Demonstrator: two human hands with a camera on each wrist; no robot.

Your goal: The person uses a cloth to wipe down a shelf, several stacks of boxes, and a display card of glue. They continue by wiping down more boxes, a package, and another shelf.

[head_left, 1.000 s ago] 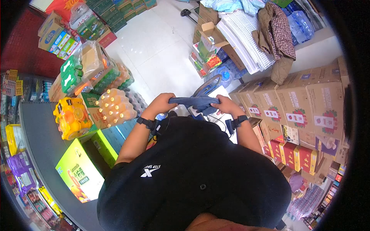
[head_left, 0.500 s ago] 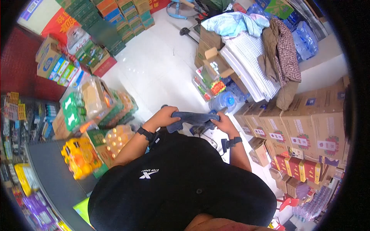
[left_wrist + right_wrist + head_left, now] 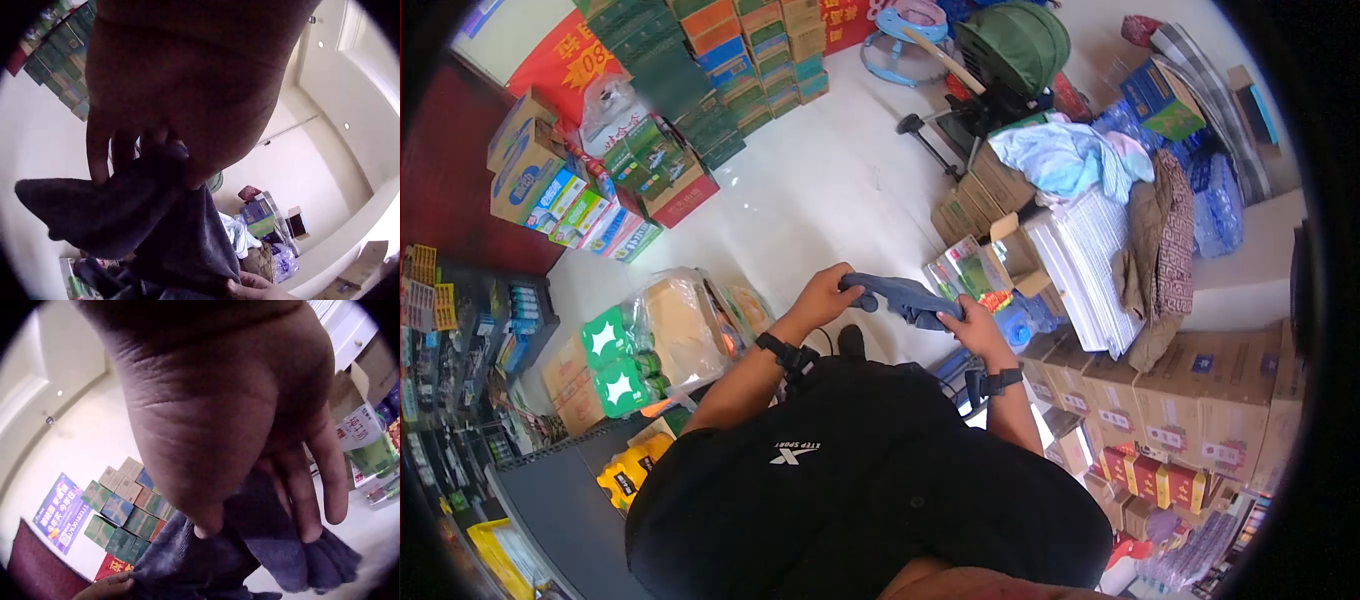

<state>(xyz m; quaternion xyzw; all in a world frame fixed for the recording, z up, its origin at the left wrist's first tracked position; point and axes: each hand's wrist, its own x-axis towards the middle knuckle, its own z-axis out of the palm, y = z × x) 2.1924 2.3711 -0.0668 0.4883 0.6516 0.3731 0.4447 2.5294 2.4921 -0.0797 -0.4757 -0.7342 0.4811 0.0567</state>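
A: Start at the far left. What's there?

B: A shelf of small goods (image 3: 460,340), its labels too small to read. Then stacked boxes (image 3: 525,165) and a red banner (image 3: 570,65) with big yellow writing I can't read for sure. The right wrist view adds a purple poster (image 3: 61,515) with Chinese characters and a row of digits. Green packs (image 3: 620,362) bear white star-like shapes.

A: And in the middle?

B: A black shirt (image 3: 880,480) with a white X logo and "XTEP SPORT". Out in front, above the floor (image 3: 790,180), the left hand (image 3: 825,295) pinches one end of a dark blue cloth (image 3: 903,298).

A: The other end?

B: Pinched by the right hand (image 3: 975,330); the cloth hangs between them.

A: Farther right?

B: Brown cartons (image 3: 1200,390) with labels too small to read, above red-and-yellow boxes (image 3: 1155,480).
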